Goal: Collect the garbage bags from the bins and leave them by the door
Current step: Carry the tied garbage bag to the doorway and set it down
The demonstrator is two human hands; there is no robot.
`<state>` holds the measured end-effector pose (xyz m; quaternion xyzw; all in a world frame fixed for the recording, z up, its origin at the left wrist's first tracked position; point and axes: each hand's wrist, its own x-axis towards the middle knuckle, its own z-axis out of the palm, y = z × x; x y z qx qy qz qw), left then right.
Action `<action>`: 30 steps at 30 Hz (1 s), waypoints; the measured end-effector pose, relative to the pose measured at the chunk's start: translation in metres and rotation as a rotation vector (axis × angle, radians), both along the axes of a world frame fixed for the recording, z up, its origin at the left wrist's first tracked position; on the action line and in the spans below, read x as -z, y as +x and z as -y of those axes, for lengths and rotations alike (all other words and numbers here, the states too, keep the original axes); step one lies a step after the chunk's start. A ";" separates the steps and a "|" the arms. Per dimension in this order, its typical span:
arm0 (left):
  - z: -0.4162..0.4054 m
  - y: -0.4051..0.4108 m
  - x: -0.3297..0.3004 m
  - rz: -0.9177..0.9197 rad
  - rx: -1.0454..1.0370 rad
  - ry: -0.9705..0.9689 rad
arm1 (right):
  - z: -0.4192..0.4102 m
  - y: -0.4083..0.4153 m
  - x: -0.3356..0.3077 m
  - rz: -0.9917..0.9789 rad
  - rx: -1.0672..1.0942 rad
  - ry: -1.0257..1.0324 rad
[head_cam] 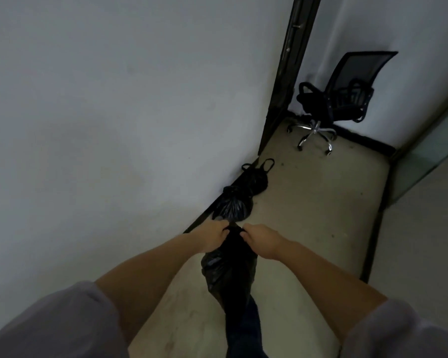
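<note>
I hold a black garbage bag (226, 264) in front of me, hanging above the floor. My left hand (212, 236) grips one side of its top and my right hand (263, 241) grips the other side. Two more black garbage bags lie on the floor against the wall just beyond: a knotted shiny one (233, 206) and, farther off, one with loop handles sticking up (258, 177). The dark door frame (282, 86) stands past them.
A grey wall (114, 125) runs along the left. A black mesh office chair (339, 99) on a chrome wheeled base stands in the far corner. A glass partition (424, 161) edges the right. Beige floor (321, 202) lies between. My dark trouser leg (243, 332) is below the bag.
</note>
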<state>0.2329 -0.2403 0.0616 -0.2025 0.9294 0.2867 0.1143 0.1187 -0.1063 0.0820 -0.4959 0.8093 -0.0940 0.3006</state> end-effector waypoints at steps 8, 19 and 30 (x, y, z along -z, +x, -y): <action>0.111 -0.121 0.060 0.099 -0.155 -0.018 | 0.120 -0.112 0.070 0.140 -0.045 0.010; 0.253 -0.162 0.200 0.324 0.034 -0.508 | 0.252 -0.167 0.254 0.206 -0.108 0.104; 0.379 -0.125 0.305 0.074 0.369 -1.415 | 0.327 -0.186 0.451 0.043 -0.174 -0.126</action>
